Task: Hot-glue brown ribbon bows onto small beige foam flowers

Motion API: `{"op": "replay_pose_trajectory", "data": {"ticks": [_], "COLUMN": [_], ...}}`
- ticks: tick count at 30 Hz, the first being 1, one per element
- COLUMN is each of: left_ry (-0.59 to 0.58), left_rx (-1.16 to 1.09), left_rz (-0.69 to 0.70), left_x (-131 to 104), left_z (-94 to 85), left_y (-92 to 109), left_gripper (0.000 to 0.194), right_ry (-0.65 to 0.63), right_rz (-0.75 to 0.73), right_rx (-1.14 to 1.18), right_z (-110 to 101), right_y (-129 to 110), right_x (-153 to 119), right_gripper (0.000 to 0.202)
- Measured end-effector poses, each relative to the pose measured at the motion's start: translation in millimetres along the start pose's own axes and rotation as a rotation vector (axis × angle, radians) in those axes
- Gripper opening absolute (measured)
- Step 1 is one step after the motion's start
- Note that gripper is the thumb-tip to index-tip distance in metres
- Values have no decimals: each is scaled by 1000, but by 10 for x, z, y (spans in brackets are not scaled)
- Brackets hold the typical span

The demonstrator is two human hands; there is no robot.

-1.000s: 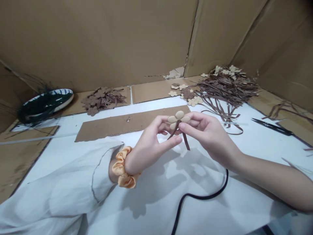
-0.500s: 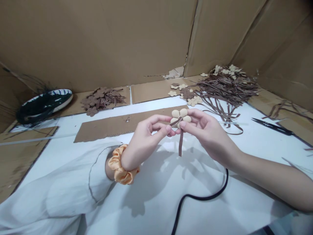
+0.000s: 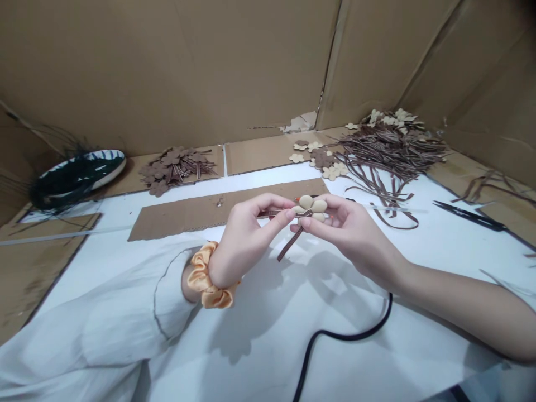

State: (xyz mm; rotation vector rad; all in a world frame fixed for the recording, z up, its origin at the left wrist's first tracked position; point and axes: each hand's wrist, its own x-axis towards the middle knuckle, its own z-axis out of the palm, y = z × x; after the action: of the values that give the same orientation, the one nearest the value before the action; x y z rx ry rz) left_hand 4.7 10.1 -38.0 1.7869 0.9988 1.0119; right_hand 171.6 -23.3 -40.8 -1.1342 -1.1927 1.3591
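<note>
A cream fabric flower (image 3: 319,205) is held up between my two hands, above the white table. Across its middle lies a brown checked ribbon (image 3: 288,245), one end hanging down to the lower left and another part running left past my fingers. My left hand (image 3: 263,223) is closed, pinching the ribbon and the flower's left edge between thumb and forefinger. On the other side my right hand (image 3: 347,226) is closed too, its thumb pressing the flower's lower front and its fingers behind. The petals under both thumbs are partly hidden.
A cardboard strip (image 3: 188,209) lies behind my left hand. Brown flowers (image 3: 173,164) are heaped at the back left, beside a plate of dark threads (image 3: 79,173). At the right are a ribbon pile (image 3: 389,148) and black scissors (image 3: 469,215). A black cord (image 3: 335,336) crosses the front.
The flower has tilted and turned in my hands. The hanging ribbon end has swung from straight down to the lower left, and more ribbon shows left of the flower.
</note>
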Motion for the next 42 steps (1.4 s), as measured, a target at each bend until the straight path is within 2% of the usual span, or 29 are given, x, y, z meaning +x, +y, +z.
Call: {"op": "replay_pose_trajectory", "data": {"ticks": [6,12,17,25,33,38,42], "left_ry": [23,64,109,218,231,253,297], "left_rx": [120,151,205,259,200,88,71], "left_rz": [15,51,77,222,126,57,54], "left_x": [-8,-6,17,-2,37,86,107], "left_z": [2,7,-9,-17,-2,-16,-24], "left_y": [6,18,-16,-69,-57,-98,-132], "left_gripper": [16,13,11,9,2,6,7], "right_ry": [-39,-2,-22,1,82,107,108], "right_rz": [38,44,30,59,64,35,14], "right_rx": [-51,-142,-175,-188,-234,-290,-308], "right_z": [-40,-54,-90,-78,-57,-103,-148], "right_y": [-3,-39,-16,-41,-86,-82,-79], "right_x": [1,16,53,35,21,31,45], "right_gripper": [19,25,30,31,30,30,29]}}
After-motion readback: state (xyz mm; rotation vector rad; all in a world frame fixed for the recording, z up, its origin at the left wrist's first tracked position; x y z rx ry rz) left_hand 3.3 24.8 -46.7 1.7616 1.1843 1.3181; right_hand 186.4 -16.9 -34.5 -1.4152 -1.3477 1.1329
